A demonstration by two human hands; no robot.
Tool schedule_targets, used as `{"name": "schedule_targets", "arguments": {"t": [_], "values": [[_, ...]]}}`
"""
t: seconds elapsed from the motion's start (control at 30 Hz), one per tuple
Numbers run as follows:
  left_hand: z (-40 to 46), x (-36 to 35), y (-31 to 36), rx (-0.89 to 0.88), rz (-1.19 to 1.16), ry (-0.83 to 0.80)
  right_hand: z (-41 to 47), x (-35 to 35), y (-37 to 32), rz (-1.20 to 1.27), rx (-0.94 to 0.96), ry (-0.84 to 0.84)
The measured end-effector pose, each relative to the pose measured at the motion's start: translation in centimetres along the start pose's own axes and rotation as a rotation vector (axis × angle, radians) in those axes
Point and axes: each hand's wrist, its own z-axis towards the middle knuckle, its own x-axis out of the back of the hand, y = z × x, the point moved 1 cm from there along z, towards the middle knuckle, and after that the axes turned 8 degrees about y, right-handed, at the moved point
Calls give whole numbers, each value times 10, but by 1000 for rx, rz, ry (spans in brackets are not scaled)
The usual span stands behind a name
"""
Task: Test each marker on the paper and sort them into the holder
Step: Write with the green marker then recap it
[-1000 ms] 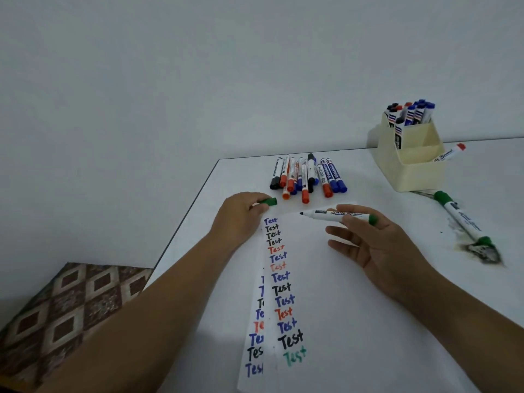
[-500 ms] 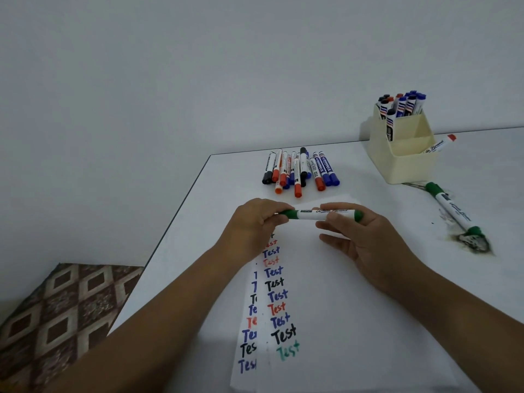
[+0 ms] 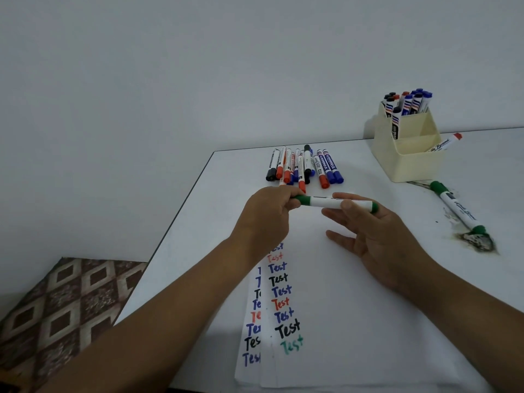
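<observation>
- Tabletop (image 3: 354,171): a white surface is seen carrying every item of the task; a dark ink stain (image 3: 477,241) is noted near its right edge.
- Paper (image 3: 354,321): white sheets are laid before the person, and columns of the word "Test" are written on them in blue, black and red, with a green entry lowest. The green marker is therefore judged to be already tested.
- Holder (image 3: 408,157): a cream, compartmented holder is stood at the far right; sorted markers are held upright in its rear compartment, and a red-capped marker (image 3: 443,143) is leaned out of the front one.
- Untested markers (image 3: 304,167): a row is laid flat at the far edge, well apart from the holder.
- Second green marker (image 3: 456,207): it is laid on the tabletop beside the holder, one end at the stain.
- Green marker (image 3: 337,202): it is held level above the paper between both hands.
- Step in hand: capping is judged to be under way. The cap should be pushed straight along the barrel until seated, with the barrel kept steady.
- Left hand (image 3: 269,214): its fingers are curled round the capped end.
- Right hand (image 3: 377,234): the barrel is pinched between thumb and forefinger, and the remaining fingers are spread loosely beneath.
</observation>
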Motion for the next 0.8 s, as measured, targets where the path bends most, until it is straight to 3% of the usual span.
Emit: {"name": "schedule_targets", "arguments": {"t": [0.27,0.43,0.6,0.7,0.8], "values": [[2,1,-27,96,15,-249,-2,-5,2,-97,-27,3],[-2,-19,-70,152,324,-386,1,-4,-1,95,-91,88],[-4,-32,-84,164,380,-476,4,-6,-17,83,-105,79],[-5,-34,-89,135,359,-466,15,-2,-52,-70,59,127],[-5,-35,-92,116,354,-454,34,10,-102,-344,393,251]]}}
